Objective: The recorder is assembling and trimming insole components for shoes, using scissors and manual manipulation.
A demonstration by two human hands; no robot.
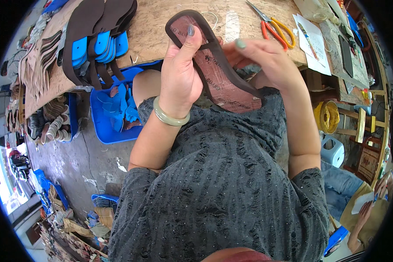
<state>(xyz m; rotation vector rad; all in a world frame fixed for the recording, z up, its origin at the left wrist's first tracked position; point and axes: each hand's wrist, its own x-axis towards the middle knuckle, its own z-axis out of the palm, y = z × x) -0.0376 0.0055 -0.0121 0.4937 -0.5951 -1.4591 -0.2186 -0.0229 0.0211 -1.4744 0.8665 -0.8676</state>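
My left hand [180,72] grips a shoe insole [226,85] near its upper end, thumb on the face towards me and the other fingers behind it. The insole has a reddish-brown printed face, a dark brown wrapped border and a dark strip across its upper part. It is tilted, its lower end close to my lap. Beside its right edge is my right hand [268,59], fingers stretched out; some fingertips are hidden behind the edge, and I cannot tell whether they touch it.
Dark brown sole pieces with blue tabs [96,46] lie stacked on the wooden table [157,26]. Scissors [273,28] and a sheet of paper [312,48] are at the right. Below the table stands a blue bin [107,135] of scraps. Another person [367,214] is at the lower right.
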